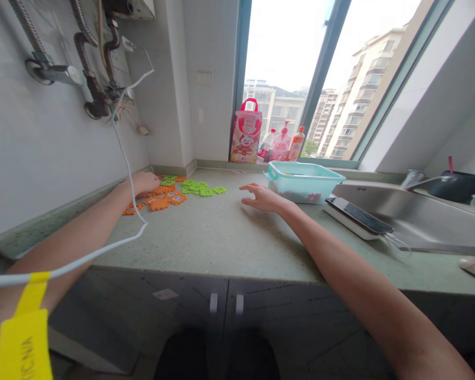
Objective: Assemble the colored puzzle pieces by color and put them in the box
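Observation:
My left hand reaches to the back left of the counter, over the edge of a pile of orange puzzle-like foam pieces. Its fingers are mostly hidden, so their grip does not show. Beside the orange pieces lies a cluster of green pieces of the same kind, with notched edges. A smaller green piece rests among the orange ones near my left fingers. My right hand hovers over the counter with its fingers apart and nothing in them. Just behind it stands a turquoise plastic bin, with some pieces showing through its wall.
A white cable hangs across my left arm. Right of the bin, a phone-like device lies by the steel sink. Bottles and a pink bag line the windowsill. Pipes run down the left wall.

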